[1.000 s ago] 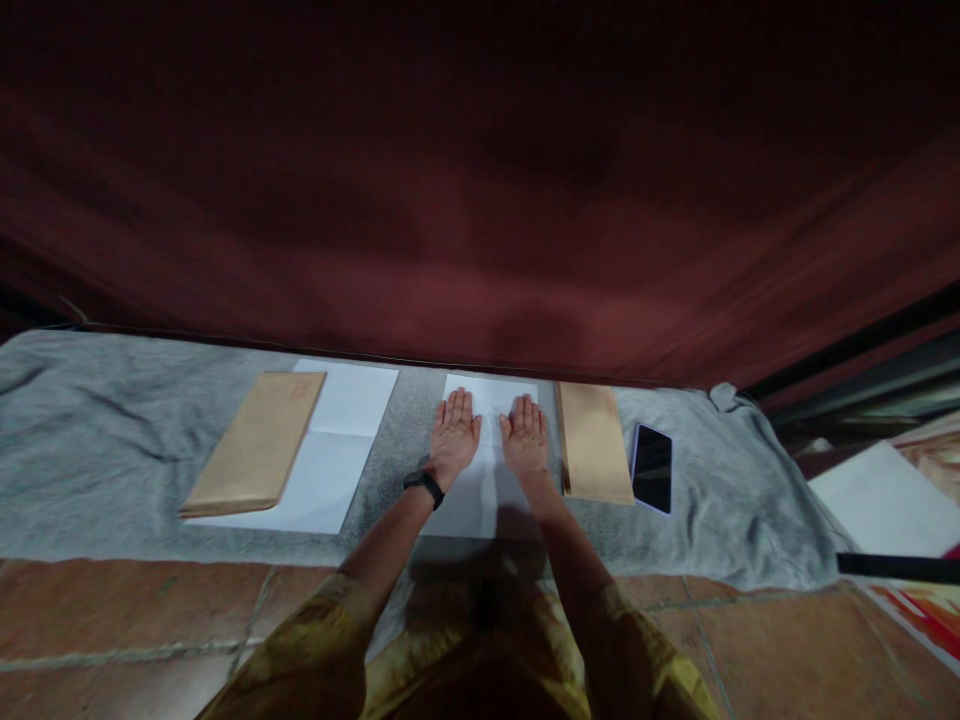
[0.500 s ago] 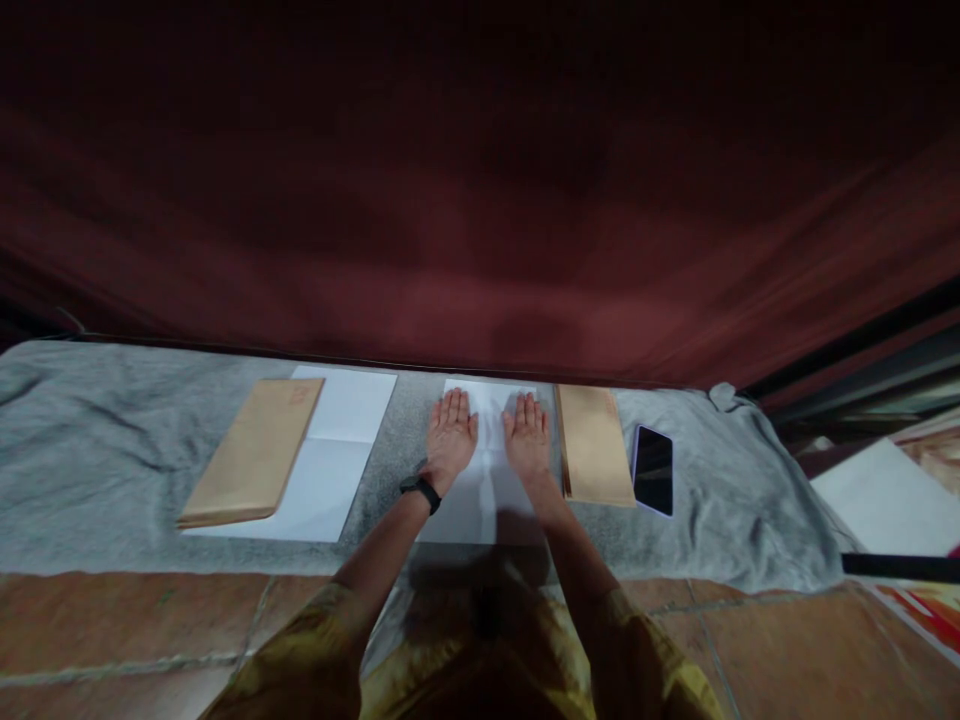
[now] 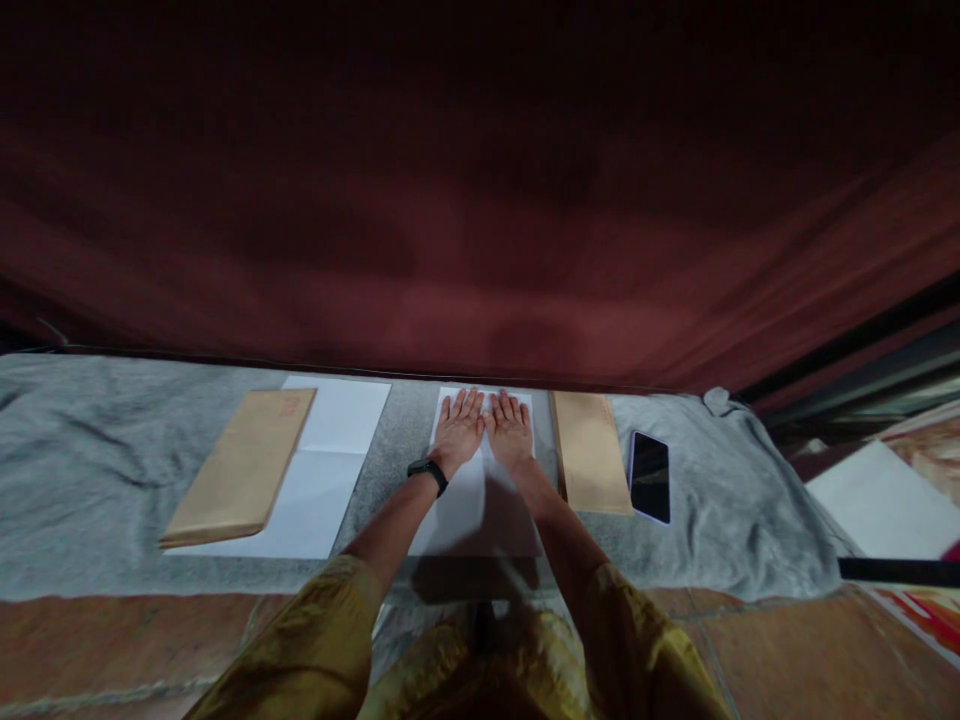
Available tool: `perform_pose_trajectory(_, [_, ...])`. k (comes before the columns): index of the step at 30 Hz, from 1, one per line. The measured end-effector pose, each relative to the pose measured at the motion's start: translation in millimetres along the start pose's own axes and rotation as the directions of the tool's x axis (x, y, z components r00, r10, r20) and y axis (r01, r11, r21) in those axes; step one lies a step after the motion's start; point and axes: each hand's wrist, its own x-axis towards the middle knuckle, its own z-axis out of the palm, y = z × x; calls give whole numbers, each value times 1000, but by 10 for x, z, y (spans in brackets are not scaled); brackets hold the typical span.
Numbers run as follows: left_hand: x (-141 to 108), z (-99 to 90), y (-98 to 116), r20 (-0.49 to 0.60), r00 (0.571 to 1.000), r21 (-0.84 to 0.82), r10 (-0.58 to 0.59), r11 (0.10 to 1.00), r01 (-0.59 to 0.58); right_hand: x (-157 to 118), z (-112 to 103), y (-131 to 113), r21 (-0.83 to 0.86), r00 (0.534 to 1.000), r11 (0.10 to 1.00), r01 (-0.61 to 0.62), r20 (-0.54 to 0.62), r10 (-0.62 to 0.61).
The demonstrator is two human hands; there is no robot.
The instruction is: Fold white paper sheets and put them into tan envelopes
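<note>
A white sheet of paper (image 3: pixel 465 520) lies on the grey cloth in front of me. My left hand (image 3: pixel 460 428) rests flat on its upper part, fingers spread, a black band on the wrist. Beside it my right hand (image 3: pixel 510 430) also lies flat on the sheet, with the thumbs of both hands close together. Left of them, a stack of brown envelopes (image 3: pixel 244 465) partly covers another white sheet with a crease (image 3: pixel 334 480). More brown envelopes (image 3: pixel 594 455) lie just right of my right hand.
A phone with a dark screen (image 3: pixel 650 477) lies right of the envelopes on the grey cloth (image 3: pixel 735 500). A dark red curtain (image 3: pixel 480 300) hangs behind. White paper (image 3: pixel 885 500) is at the far right; tiled floor (image 3: pixel 795 650) shows in front.
Both hands have moved inward over the sheet, so the gap between them has nearly closed. The view has shifted slightly.
</note>
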Motion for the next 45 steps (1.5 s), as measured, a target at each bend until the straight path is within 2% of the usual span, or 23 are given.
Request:
perform_pose_trajectory(12, [-25, 26, -249, -72, 987, 28, -145, 989, 147, -35, 105, 181, -1, 979, 991, -132, -156, 130])
perform_pose_trajectory(16, [-58, 9, -304, -87, 984, 29, -157, 987, 160, -69, 124, 219, 13, 966, 987, -160, -203, 159])
perform_pose_trajectory(34, [-221, -52, -452, -99, 979, 12, -177, 984, 179, -229, 171, 324, 55, 947, 982, -182, -260, 190])
perform_pose_trajectory(40, [-492, -58, -500, -117, 983, -5, -143, 990, 143, -362, 167, 308, 82, 933, 974, -213, -279, 228])
perform_pose_trajectory(45, [-1064, 16, -487, -154, 988, -40, -28, 999, 23, -706, 165, 245, 59, 926, 985, -162, -337, 172])
